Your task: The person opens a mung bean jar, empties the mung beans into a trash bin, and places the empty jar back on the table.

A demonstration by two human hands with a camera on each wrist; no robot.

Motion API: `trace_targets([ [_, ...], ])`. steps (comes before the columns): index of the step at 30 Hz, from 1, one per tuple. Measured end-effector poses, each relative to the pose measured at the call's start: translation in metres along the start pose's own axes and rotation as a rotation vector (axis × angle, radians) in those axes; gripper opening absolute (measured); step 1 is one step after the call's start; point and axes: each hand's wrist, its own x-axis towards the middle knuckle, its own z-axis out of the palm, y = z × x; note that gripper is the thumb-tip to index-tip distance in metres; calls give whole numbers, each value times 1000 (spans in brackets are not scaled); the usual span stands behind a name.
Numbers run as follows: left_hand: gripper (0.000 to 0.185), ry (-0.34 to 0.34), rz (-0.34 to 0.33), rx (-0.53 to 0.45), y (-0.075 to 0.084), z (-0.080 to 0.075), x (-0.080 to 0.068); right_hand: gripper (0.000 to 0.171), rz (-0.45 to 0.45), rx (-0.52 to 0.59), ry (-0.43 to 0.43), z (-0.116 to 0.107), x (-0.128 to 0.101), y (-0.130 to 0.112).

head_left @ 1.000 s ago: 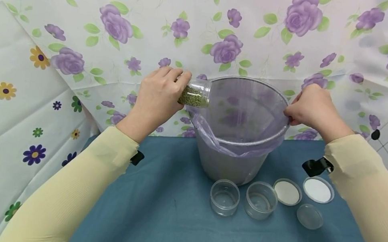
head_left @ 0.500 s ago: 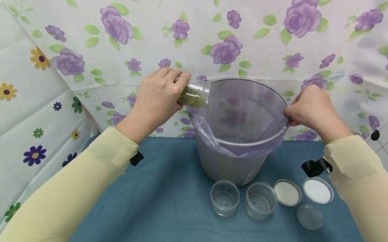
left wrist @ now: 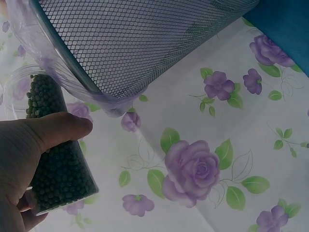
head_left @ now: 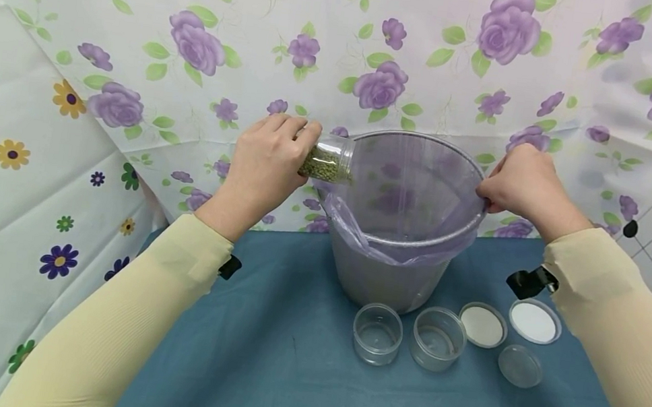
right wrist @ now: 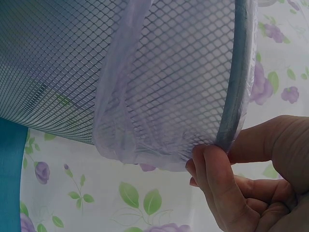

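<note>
In the head view my left hand [head_left: 272, 163] grips a clear plastic jar [head_left: 341, 151] lying on its side, its uncovered mouth at the left rim of a wire-mesh trash can [head_left: 386, 279]. Green mung beans [head_left: 321, 165] fill the lower part of the jar; a few show at its mouth. The left wrist view shows the thumb across the jar [left wrist: 72, 169]. A translucent purple bin liner [head_left: 381, 248] is folded over the can's rim. On the right side, my right hand [head_left: 521, 180] pinches rim and liner; the right wrist view shows the fingers [right wrist: 212, 174] outside the mesh.
Two round clear containers [head_left: 377, 335] stand uncovered in front of the can. Right of them lie two pale round lids [head_left: 533, 321] and a clear one [head_left: 520, 366], all on a blue tablecloth [head_left: 302, 397]. A flowered sheet [head_left: 250, 24] hangs close behind the can.
The jar in my left hand tips slightly further, and beans now appear at its lip. My right hand keeps its place on the rim.
</note>
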Motion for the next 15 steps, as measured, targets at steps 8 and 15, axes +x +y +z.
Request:
trace_targets([
  [8, 62, 12, 8, -1, 1, 0, 0, 21, -2, 11, -7, 0, 0, 0],
  [15, 62, 9, 7, 6, 1, 0, 1, 20, 2, 2, -3, 0, -1, -1],
])
